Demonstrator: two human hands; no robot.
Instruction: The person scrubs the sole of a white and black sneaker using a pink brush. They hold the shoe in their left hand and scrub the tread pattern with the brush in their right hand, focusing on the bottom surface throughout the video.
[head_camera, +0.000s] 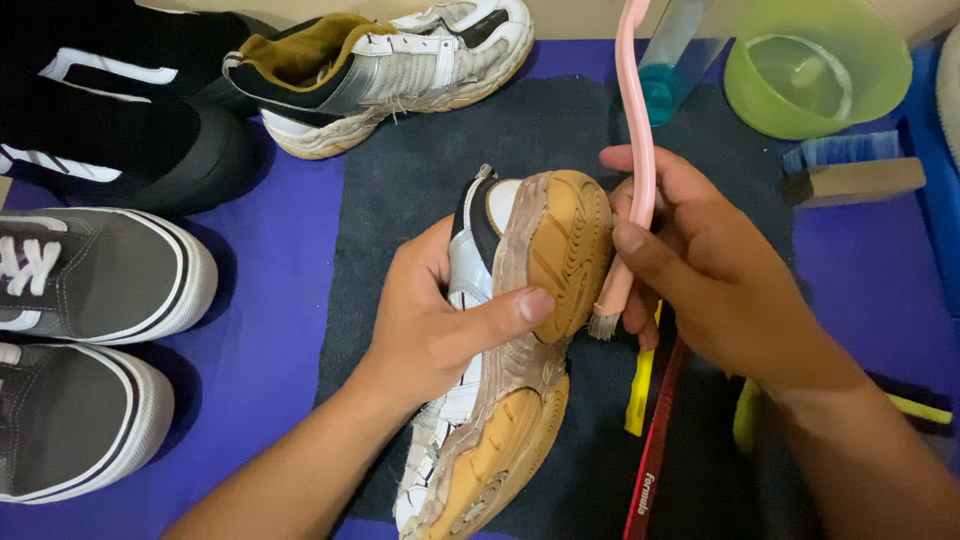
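Observation:
My left hand (440, 320) grips a dirty white sneaker (500, 360) turned on its side, its tan rubber sole facing right, my thumb pressed across the sole. My right hand (700, 270) holds a pink toothbrush (633, 150) upright, with its worn bristles pointing down beside the sole's edge near the toe end. The shoe is held above a dark grey mat (560, 130).
A matching white sneaker (390, 70) lies at the top. Black shoes (120, 140) and two grey sneakers (90, 280) sit at the left on blue cloth. A green bowl (815, 70), a clear bottle (672, 60) and a wooden brush (850, 175) stand at top right. Yellow and red tools (645, 400) lie below.

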